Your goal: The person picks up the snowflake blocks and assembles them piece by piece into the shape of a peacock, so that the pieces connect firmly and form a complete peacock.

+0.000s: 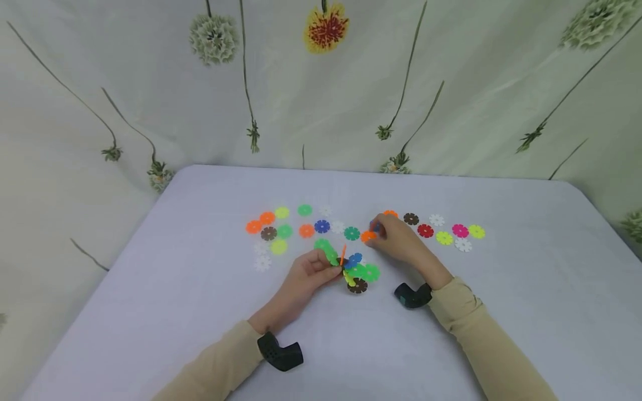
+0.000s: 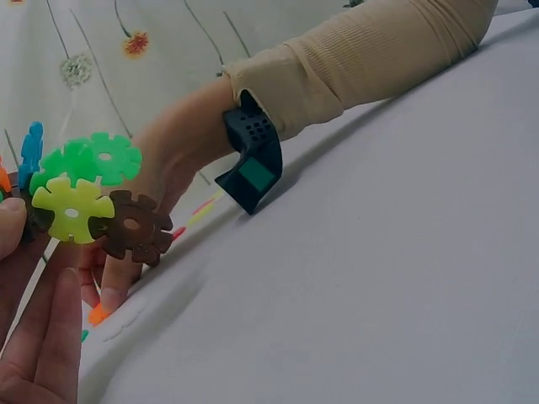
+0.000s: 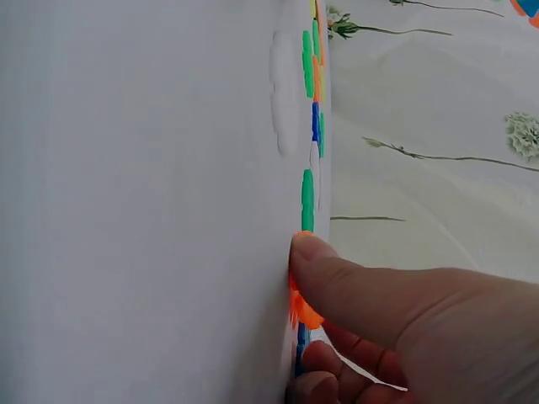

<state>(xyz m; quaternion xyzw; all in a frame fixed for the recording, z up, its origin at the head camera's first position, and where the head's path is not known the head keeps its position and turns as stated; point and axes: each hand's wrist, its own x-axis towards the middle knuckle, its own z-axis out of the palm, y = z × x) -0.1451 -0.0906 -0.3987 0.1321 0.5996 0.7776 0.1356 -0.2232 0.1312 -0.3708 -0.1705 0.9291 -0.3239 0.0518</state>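
Head: right grip (image 1: 398,238) on orange disc (image 1: 367,236)

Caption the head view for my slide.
Left hand holds a disc cluster; right hand touches an orange disc.

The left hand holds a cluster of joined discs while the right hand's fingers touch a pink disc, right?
Not quite: the right hand touches an orange disc, not a pink one, as the right wrist view shows. The left hand does hold the cluster.

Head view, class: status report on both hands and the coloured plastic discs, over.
Left hand: grip on joined cluster of multicoloured, notched plastic discs. Right hand: touching orange, round, notched plastic disc; pinch unclear. Nothing visibly blocking either hand.
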